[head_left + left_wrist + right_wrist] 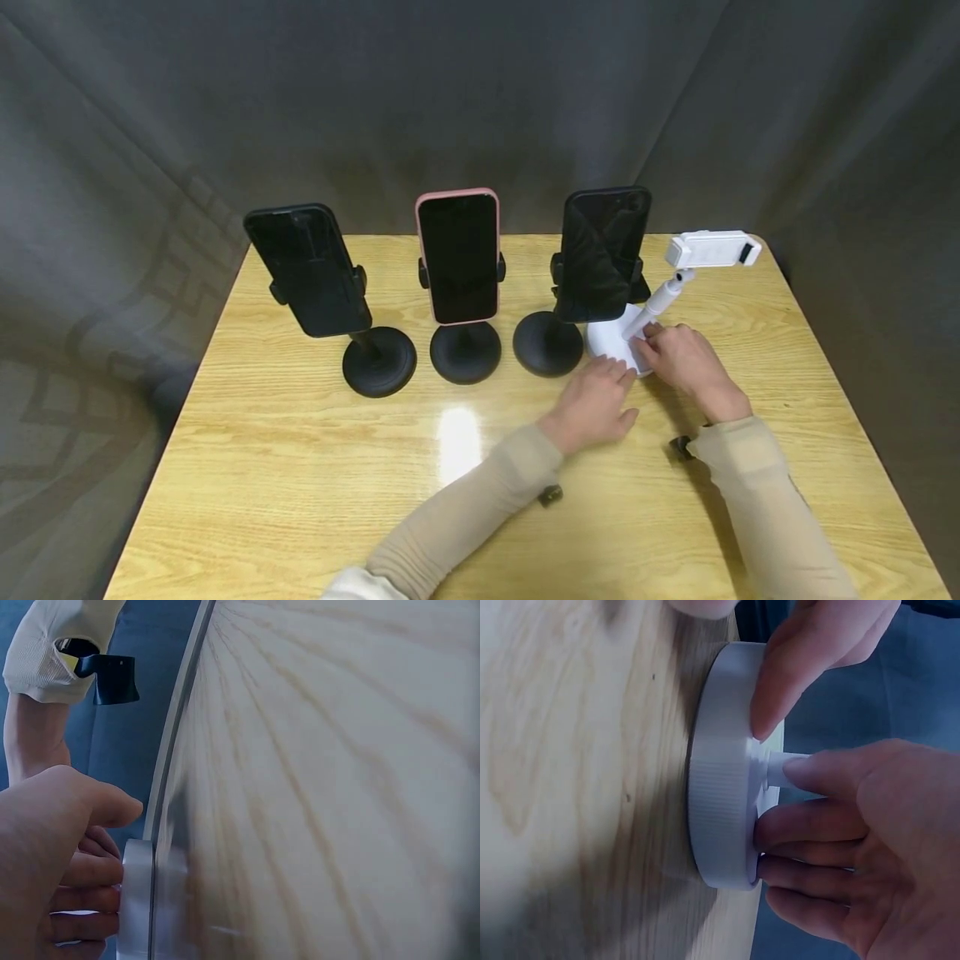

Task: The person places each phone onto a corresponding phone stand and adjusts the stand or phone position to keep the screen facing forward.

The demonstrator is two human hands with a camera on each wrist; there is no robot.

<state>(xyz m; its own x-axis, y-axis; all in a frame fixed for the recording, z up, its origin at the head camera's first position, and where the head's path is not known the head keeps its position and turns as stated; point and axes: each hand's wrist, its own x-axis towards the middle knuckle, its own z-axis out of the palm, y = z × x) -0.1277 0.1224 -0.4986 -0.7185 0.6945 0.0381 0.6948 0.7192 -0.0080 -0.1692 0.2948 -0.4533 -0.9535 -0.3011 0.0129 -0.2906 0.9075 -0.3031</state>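
Observation:
A white phone stand [647, 321] with an angled stem and a phone-free clamp [712, 248] stands at the right of the row. My right hand [686, 362] is at its right side, fingertips pressing on top of the round base [720, 780] and the thumb touching the stem [778, 769]. From the front left, my left hand [596, 400] lays its fingertips on the base's edge, the thumb held apart. In the left wrist view, the fingers [86, 900] extend to the base rim [136, 900].
Three black stands hold upright phones: a black phone [309, 271] at left, a pink-cased phone [459, 258] in the middle, and another black phone [603, 254] beside the white stand. They stand on a wooden table [300, 467] before a dark grey curtain [450, 108].

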